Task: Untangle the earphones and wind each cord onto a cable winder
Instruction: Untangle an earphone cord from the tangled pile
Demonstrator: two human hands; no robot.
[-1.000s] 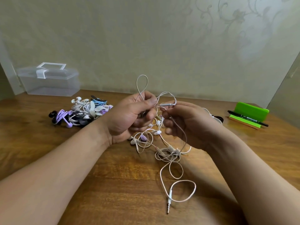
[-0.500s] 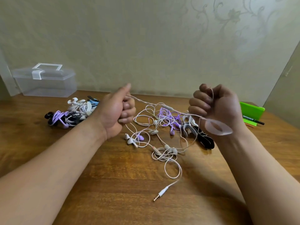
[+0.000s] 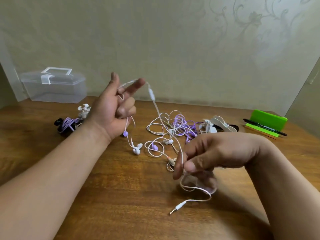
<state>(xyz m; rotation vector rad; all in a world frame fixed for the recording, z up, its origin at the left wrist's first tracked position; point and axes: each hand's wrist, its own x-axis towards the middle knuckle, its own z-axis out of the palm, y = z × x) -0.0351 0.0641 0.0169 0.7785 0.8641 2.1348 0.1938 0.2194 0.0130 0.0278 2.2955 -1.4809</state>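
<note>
Closest in, near 6 o'clock, the plug (image 3: 174, 209) of the white cord (image 3: 195, 187) lies on the wooden table (image 3: 103, 205). It has slid to the right since half a second ago. Just past it, at 4 o'clock, the right hand (image 3: 216, 156) has dropped low and close, and it pinches the white cord between thumb and fingertip. Before, it was a fist held up high.

At 7 o'clock the white earbuds (image 3: 137, 149) hang under the left hand (image 3: 112, 108). That hand has gone up to 10 o'clock. The cord is hooked over its pointing finger (image 3: 138, 84), and the other fingers curl around it. So the cord now runs long and slanted between both hands. I think this earphone is almost free of the tangle (image 3: 174, 125) in the middle, though it seems to cross over it.

The cable winders (image 3: 218, 125) wait at 3 o'clock, just beside the tangle, with a green stand (image 3: 266, 118) farther right. Wound earphones (image 3: 69, 124) sit at 9 o'clock, and a clear box (image 3: 55, 87) stands at 10 o'clock by the wall (image 3: 173, 40).

The near wood holds only the plug, so there is room to pull the cord this way. The wall closes the far side
</note>
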